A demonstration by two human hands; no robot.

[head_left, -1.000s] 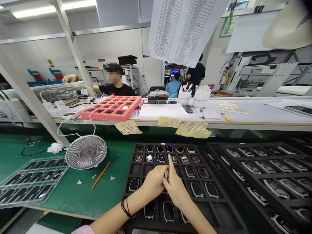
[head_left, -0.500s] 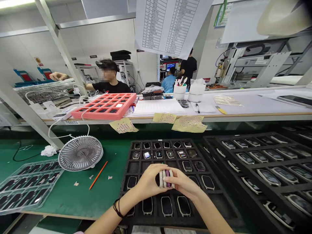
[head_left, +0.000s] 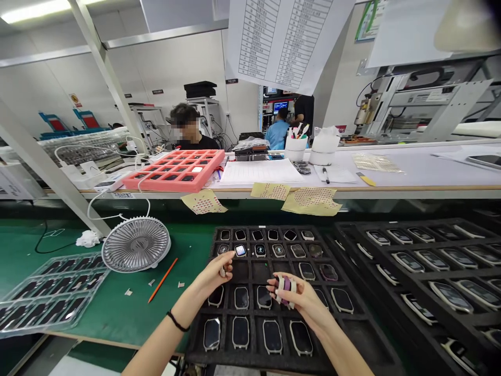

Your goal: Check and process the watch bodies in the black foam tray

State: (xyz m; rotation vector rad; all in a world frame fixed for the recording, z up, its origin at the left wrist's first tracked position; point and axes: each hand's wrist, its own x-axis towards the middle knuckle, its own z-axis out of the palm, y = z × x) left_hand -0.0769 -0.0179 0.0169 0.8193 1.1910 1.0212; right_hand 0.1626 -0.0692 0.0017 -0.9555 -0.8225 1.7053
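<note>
Okay, green desk (head_left: 117, 313) carries the black foam watch tray (head_left: 360, 337). Right hand (head_left: 303, 300) and left hand (head_left: 214, 270) have just separated, so the smartwatch stack (head_left: 287, 286) now looks split between them. Right: over mid-tray, fingers half-curled, gripping that stack, white and purple edges showing. Left: by the third row's left end, fingers nearly closed on one pale-edged piece (head_left: 223, 271), probably a watch; mostly hidden, can't tell which type.

The left hand (head_left: 214, 271) mostly hides the small item (head_left: 223, 271) it holds; the right hand (head_left: 307, 301) covers part of its watches (head_left: 287, 283). The hanging sheet's (head_left: 287, 47) print is unreadably small, its top cut off.
</note>
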